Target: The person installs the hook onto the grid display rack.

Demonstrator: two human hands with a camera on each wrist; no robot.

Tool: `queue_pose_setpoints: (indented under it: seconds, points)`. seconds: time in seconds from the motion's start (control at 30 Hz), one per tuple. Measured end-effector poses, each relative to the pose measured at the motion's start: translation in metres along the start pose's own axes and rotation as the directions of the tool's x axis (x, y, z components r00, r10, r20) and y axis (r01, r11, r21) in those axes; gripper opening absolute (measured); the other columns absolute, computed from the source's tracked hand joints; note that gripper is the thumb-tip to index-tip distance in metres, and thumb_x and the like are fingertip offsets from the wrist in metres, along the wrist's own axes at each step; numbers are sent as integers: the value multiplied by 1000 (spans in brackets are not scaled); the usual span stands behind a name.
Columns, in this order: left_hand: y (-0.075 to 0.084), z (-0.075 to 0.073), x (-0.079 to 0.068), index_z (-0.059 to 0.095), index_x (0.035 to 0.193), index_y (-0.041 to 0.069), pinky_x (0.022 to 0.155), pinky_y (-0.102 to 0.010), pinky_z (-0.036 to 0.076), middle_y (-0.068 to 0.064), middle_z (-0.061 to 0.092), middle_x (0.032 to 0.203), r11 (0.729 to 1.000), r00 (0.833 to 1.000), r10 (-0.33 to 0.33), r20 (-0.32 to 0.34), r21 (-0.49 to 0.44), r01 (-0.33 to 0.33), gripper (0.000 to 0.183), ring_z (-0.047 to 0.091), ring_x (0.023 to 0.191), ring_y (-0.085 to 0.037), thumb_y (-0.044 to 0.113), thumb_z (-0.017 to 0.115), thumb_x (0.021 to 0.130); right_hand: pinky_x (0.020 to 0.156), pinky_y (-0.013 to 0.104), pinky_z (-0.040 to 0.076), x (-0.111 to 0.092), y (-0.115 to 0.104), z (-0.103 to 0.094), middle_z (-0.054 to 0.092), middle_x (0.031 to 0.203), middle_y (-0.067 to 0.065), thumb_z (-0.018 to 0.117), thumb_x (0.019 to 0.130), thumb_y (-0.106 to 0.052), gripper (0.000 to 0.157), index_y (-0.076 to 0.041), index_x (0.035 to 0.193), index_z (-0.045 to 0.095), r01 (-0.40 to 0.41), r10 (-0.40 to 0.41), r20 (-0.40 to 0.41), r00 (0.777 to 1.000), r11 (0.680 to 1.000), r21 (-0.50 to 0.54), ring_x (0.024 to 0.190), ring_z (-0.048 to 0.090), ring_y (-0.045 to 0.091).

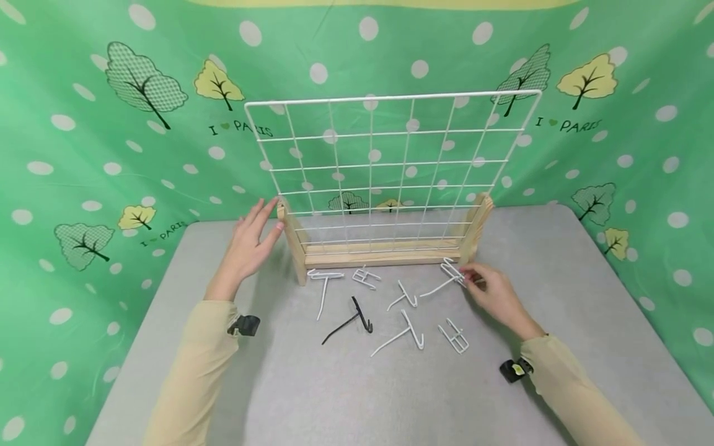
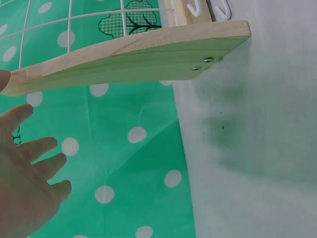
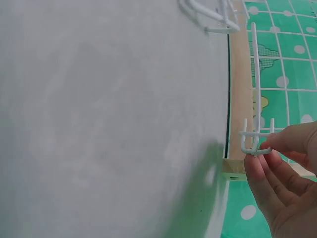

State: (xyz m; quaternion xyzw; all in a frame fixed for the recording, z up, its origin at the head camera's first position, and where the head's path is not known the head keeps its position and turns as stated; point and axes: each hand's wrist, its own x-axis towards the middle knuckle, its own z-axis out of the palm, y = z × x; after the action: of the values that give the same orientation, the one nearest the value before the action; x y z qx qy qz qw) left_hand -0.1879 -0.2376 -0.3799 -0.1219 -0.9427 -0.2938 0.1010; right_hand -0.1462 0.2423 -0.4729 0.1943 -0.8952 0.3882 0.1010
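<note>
A white wire grid (image 1: 370, 164) stands upright in a wooden base (image 1: 385, 260) with a side piece at each end. My left hand (image 1: 245, 244) is at the top of the left side piece (image 2: 124, 62), fingers extended. In the left wrist view, that hand (image 2: 29, 173) has its fingers spread, one fingertip at the wood's end. With thumb and fingertips, my right hand (image 1: 493, 294) pinches a white wire hook (image 3: 256, 89) by its bracket end, in front of the base's right end. The hook's long prong points away from the fingers in the right wrist view.
On the grey table (image 1: 312, 396) lie a black wire hook (image 1: 362, 316), white hooks (image 1: 413, 328) and small white wire brackets (image 1: 457, 337), all in front of the base. Green patterned cloth (image 1: 184, 148) surrounds the table's back and sides.
</note>
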Motion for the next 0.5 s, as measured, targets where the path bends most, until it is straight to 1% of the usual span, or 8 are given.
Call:
queue_pose_setpoints:
  seconds: [0.1,0.23,0.33,0.5]
  points:
    - [0,1,2,27,154,17,117,-56,3,-18,19,157,1000,1000,19,5,-12,-19,60,16,142,-39,44,40,102,68,36,60,0,-2,-2,66,88,16,64,79,19,26,9,103,64,-28,28,-14,1000,999,26,79,63,30]
    - [2,0,5,28,153,14,117,-54,3,-15,19,158,999,999,40,2,-27,-40,60,17,143,-37,43,41,103,69,28,59,1,-5,-6,66,89,17,63,80,18,25,10,103,65,-55,56,-32,998,998,40,80,62,31]
    - [4,-1,7,29,153,11,117,-55,6,-14,21,157,997,998,59,-8,-49,-59,59,19,142,-37,40,42,103,69,20,57,3,-7,-9,66,91,19,62,80,19,25,10,103,65,-61,64,-49,997,997,54,81,62,24]
    - [8,-1,9,30,151,6,116,-55,15,-16,24,156,992,997,77,-14,-95,-78,56,22,141,-37,32,43,104,69,11,52,5,-13,-13,67,91,20,63,80,18,24,10,103,65,-58,66,-96,993,995,83,80,60,11]
